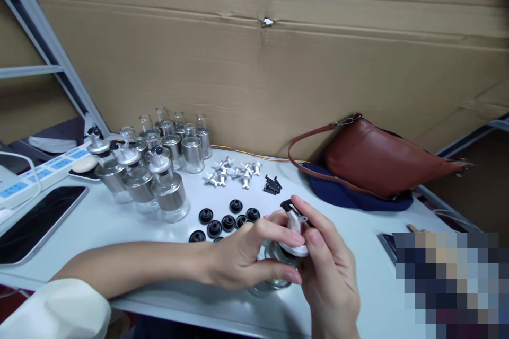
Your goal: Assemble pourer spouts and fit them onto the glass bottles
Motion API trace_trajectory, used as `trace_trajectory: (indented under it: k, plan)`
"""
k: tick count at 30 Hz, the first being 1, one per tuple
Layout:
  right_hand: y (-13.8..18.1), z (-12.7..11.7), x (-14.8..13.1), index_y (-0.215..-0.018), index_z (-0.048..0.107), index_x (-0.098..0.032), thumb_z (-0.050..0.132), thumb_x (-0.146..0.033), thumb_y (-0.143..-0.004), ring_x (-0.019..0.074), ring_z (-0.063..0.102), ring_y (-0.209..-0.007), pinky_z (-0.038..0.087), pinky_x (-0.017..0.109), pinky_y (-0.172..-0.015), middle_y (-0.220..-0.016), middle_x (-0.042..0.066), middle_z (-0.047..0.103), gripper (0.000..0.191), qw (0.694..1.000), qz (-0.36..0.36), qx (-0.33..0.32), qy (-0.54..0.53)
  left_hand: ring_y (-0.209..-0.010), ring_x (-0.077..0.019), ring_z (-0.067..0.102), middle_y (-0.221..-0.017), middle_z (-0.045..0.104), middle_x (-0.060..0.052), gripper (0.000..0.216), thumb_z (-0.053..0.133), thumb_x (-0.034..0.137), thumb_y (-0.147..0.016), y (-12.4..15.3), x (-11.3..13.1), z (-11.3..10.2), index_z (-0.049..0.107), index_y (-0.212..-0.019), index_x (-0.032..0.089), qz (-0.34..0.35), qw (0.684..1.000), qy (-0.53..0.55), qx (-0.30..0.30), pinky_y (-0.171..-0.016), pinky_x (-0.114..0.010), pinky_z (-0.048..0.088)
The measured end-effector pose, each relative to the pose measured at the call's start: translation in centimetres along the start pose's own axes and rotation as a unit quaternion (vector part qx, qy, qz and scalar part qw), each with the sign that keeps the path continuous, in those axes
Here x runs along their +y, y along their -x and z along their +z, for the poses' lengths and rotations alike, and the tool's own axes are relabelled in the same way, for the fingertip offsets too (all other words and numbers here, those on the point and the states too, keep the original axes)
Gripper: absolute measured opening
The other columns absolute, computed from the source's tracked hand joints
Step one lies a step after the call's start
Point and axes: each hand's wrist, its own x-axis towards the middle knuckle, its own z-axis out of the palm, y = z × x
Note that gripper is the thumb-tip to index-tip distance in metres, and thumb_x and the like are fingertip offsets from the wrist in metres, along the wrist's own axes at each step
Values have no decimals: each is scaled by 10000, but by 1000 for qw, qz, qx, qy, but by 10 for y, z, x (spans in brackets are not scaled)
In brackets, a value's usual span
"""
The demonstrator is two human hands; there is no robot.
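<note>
Near the front edge of the table stands a glass bottle, mostly hidden behind my hands. On its mouth sits a silver pour spout with a wide round base. My left hand is closed around the bottle's upper part and the base of the spout. My right hand pinches a small black lever at the top of the spout between thumb and index finger. Just beyond the left hand lie several black ribbed stoppers. Farther back are loose silver spouts and a small pile of black levers.
At left stand several glass bottles with metal sleeves; the nearest ones carry spouts. A tablet and a power strip lie farther left. A brown bag rests on dark blue cloth. Cardboard rises behind.
</note>
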Motion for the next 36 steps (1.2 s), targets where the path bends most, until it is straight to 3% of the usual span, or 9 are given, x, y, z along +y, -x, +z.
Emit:
trace_trajectory:
  k: [6,11,15,19,23,27,31,34,36]
  plan:
    - [10,-2,4,-1212,669,-368,495,-280,-995,170,706,-935,584,271,-785,-1050,14,742,291,997,-20,-68,-41,-751,-88,582,-852,578,16,67,481,213,-978,2,-11,-3,440,-1017,248,107,992,-67,-24,-721,-223,478]
    - [20,0,5,-1258,630,-346,451,-248,-1009,190,676,-1032,586,341,-848,-1101,16,725,321,995,-62,-55,-52,-736,-99,618,-891,614,-30,105,463,298,-987,3,-12,-1,445,-931,210,122,983,-135,-30,-665,-204,500]
    - [23,1,5,-1269,616,-334,428,-225,-1015,198,678,-1009,585,384,-841,-1102,25,722,335,993,-94,-59,-38,-685,-76,603,-840,590,-20,137,454,289,-992,4,-12,2,459,-897,191,137,982,-123,-34,-630,-166,503]
    - [27,4,7,-1272,603,-348,428,-213,-1014,213,693,-982,516,515,-953,-1006,10,746,340,990,-140,-33,0,-827,-124,639,-918,626,-88,240,464,295,-982,4,-9,2,509,-790,158,85,985,-125,-81,-711,-194,533]
    - [32,5,17,-1332,553,-333,406,-216,-1016,226,658,-1078,451,560,-1015,-1058,14,731,367,983,-175,-9,45,-910,-155,654,-1006,667,-138,218,526,206,-941,1,-1,0,533,-732,145,7,981,-125,-150,-768,-215,541]
    - [31,-5,21,-1424,456,-299,416,-256,-1003,262,580,-1188,415,585,-1038,-1188,46,675,425,972,-210,-52,96,-900,-154,646,-933,686,-111,154,494,196,-947,-2,4,-4,563,-821,141,-1,962,-162,-220,-785,-228,539]
    - [29,-23,10,-1464,394,-296,523,-152,-929,266,545,-1237,487,511,-999,-1328,65,599,569,950,-226,-100,189,-923,-189,616,-962,657,-119,194,460,288,-955,-7,15,-9,584,-945,139,70,916,-329,-217,-851,-311,518]
    - [35,-30,-1,-1488,357,-298,552,-6,-848,245,572,-1234,526,434,-992,-1408,67,548,731,933,-214,-122,264,-801,-174,614,-1003,647,-71,232,380,265,-984,-6,35,-9,561,-1127,240,76,837,-494,-224,-719,-313,510]
    - [42,-31,-6,-1468,400,-291,525,3,-865,235,620,-1185,564,384,-948,-1370,74,588,683,933,-191,-114,282,-710,-155,612,-1029,652,-60,292,369,244,-986,0,51,-4,510,-1240,276,53,780,-582,-223,-619,-289,489]
